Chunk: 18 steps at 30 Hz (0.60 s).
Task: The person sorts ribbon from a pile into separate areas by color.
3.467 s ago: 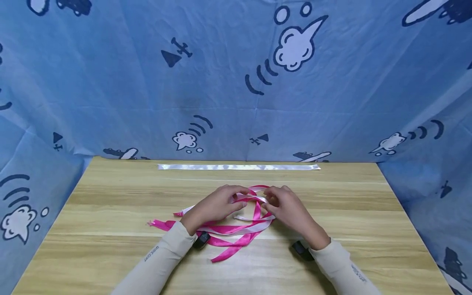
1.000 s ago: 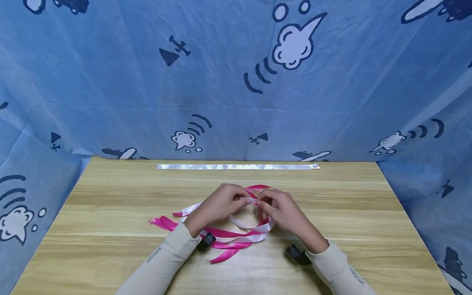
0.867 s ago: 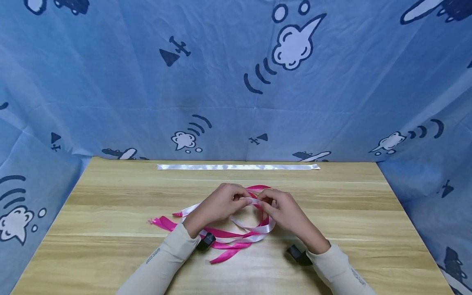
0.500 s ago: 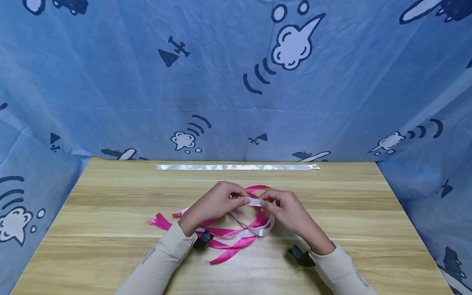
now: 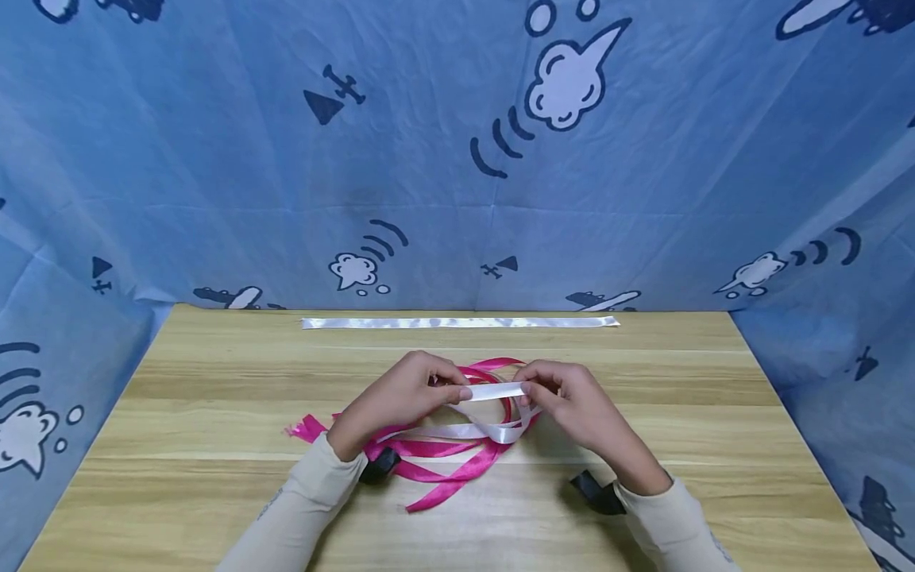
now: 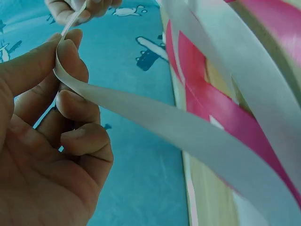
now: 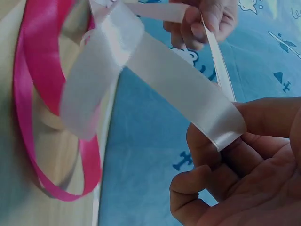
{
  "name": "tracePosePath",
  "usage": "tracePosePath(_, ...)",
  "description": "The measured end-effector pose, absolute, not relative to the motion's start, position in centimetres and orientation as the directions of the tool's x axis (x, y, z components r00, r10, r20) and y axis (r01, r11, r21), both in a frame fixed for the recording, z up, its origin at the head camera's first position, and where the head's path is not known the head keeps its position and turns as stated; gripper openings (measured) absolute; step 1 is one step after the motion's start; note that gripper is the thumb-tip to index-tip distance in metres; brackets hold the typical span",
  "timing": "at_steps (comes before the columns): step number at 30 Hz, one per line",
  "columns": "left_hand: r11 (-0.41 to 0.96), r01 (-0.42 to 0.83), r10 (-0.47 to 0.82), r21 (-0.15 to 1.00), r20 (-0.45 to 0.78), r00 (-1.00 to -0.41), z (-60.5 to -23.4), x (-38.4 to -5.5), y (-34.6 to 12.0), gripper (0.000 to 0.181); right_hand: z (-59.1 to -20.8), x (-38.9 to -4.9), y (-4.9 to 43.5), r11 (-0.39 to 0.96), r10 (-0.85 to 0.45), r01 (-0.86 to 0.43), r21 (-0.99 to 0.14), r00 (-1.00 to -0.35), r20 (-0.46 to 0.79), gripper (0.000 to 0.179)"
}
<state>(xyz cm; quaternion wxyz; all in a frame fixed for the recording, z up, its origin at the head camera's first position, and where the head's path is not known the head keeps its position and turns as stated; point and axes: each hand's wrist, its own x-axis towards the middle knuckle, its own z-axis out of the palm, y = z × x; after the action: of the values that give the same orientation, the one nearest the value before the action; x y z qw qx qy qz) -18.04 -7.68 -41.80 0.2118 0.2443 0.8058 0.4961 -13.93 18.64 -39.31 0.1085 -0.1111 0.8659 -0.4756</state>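
Note:
A white satin ribbon is stretched taut between my two hands, above a loose pile of pink ribbon and more white ribbon. With thumb and forefinger, my left hand pinches it at one end of the stretch. My right hand pinches the other end the same way. In the left wrist view, the white ribbon runs down from the left fingers toward the pile. In the right wrist view, the white ribbon bends over the right fingertips, and pink loops lie on the table behind.
A straight silvery-white ribbon strip lies along the back of the wooden table. Behind the table hangs a blue printed cloth. Frayed pink ribbon ends stick out at the left of the pile.
My hands have moved apart, left hand leftward and right hand rightward, so a longer stretch of white ribbon shows between them. The white loops below have shifted; earlier the fingertips were nearly together.

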Motion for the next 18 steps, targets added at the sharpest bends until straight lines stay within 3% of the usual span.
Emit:
tracePosePath(6, 0.397, 0.192, 0.573, 0.898, -0.079, -0.816, -41.0, -17.6, -9.1, 0.009, -38.9, -13.9, 19.3, 0.549, -0.275, -0.096, -0.83, -0.959, -0.07, 0.014)
tracePosePath(18, 0.416, 0.083, 0.509, 0.905, -0.156, -0.847, -40.7, -17.4, -12.2, 0.011, -38.0, -14.0, 21.2, 0.543, -0.226, -0.076, -0.837, -0.972, -0.059, 0.015)
